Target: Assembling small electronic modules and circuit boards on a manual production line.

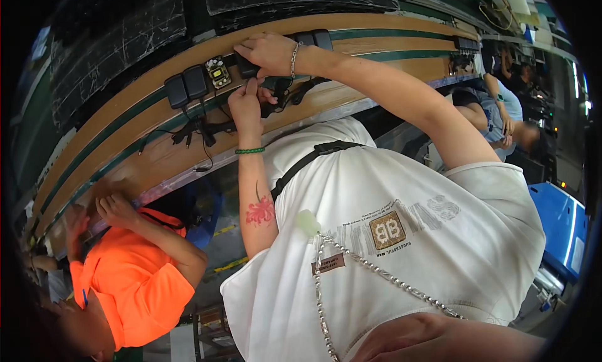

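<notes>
Both hands are at a black power adapter case (245,68) on the bench. My right hand (271,53), with a chain bracelet, curls over its top and right side. From below, the closed fingers of my left hand (246,106), with a green bead bracelet above it, grip the case's near edge. Much of the case is hidden by my fingers. Just left of it lies a bare circuit board (218,73) with a yellow-wrapped part. Two closed black adapters (186,86) sit farther left. Black cables with plugs (199,128) trail toward the bench's front edge.
More black adapters (310,39) lie right of my hands. The wooden bench (376,45) has green strips along it. A person in an orange shirt (135,280) works at the left; another person (501,111) sits at the far right. A blue panel (558,227) stands at right.
</notes>
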Tool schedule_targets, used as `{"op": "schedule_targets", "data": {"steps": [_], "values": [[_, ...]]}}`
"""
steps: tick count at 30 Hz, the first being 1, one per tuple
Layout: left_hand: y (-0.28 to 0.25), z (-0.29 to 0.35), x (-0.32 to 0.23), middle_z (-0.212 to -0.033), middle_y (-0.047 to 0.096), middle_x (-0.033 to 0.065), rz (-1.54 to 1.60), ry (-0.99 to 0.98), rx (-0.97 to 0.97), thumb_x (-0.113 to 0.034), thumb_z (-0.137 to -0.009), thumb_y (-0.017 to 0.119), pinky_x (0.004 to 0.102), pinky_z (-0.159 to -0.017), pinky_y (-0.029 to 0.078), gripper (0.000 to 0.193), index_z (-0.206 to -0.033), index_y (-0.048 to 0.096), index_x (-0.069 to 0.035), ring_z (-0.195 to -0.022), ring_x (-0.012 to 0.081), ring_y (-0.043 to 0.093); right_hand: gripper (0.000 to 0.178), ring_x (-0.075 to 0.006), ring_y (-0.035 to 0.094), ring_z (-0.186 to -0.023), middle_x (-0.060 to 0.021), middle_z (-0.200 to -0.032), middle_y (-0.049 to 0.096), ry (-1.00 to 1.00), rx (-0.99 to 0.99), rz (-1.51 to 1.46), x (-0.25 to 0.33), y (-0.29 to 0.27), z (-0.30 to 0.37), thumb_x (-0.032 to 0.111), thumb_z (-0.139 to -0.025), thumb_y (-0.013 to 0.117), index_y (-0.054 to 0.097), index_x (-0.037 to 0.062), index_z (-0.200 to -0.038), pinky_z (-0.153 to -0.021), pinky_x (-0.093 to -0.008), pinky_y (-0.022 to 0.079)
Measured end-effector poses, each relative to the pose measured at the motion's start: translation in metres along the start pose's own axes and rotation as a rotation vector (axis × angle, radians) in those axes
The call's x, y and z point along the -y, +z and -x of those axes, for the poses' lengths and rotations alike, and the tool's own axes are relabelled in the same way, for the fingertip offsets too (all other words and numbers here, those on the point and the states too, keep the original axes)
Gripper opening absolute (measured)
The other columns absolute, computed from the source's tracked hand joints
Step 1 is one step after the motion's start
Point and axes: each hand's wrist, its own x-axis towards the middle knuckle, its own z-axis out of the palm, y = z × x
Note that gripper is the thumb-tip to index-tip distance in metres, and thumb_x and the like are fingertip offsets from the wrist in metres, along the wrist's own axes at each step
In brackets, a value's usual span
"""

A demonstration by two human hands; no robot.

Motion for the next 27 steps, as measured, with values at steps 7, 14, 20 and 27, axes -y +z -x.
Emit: {"op": "schedule_targets", "data": {"steps": [7, 14, 20, 27], "values": [[0.004, 0.005, 0.003, -0.058, 0.051, 0.006, -0.124, 0.096, -0.004, -0.015, -0.094, 0.049, 0.0259, -0.051, 0.046, 0.025, -0.09, 0.062, 0.006, -0.048, 0.0166, 0.053, 0.073, -0.0283, 0.061, -0.087, -0.012, -0.093, 0.066, -0.034, 0.104, -0.136, -0.012, -0.014, -0.01, 0.024, -0.06, 0.084, 0.057, 0.0, -0.123, -0.08, -0.0353, 0.051], [0.006, 0.008, 0.005, -0.056, 0.044, 0.0026, -0.286, 0.126, -0.024, -0.016, -0.097, 0.048, 0.0287, -0.053, 0.049, 0.025, -0.092, 0.06, 0.005, -0.047, 0.0151, 0.047, 0.07, -0.0282, 0.06, -0.085, -0.013, -0.092, 0.066, -0.062, 0.041, -0.121, -0.011, -0.011, -0.005, 0.023, -0.059, 0.084, 0.06, -0.0012, -0.12, -0.08, -0.0354, 0.051], [0.01, 0.0, 0.015, -0.054, 0.04, 0.0014, 0.085, 0.034, -0.047, -0.016, -0.098, 0.046, 0.0296, -0.049, 0.048, 0.025, -0.089, 0.058, 0.004, -0.044, 0.0143, 0.043, 0.072, -0.0278, 0.059, -0.085, -0.0128, -0.093, 0.067, -0.108, -0.039, -0.244, -0.021, -0.005, -0.004, 0.022, -0.058, 0.084, 0.059, -0.0012, -0.122, -0.079, -0.0345, 0.05], [0.019, 0.007, 0.011, -0.053, 0.038, 0.0006, -0.032, 0.099, -0.079, -0.017, -0.099, 0.046, 0.0303, -0.045, 0.045, 0.026, -0.087, 0.056, 0.003, -0.042, 0.0129, 0.038, 0.074, -0.0269, 0.059, -0.085, -0.0118, -0.098, 0.067, -0.105, -0.03, -0.316, -0.027, -0.002, -0.004, 0.021, -0.06, 0.084, 0.058, 0.0005, -0.125, -0.081, -0.0339, 0.05]]}}
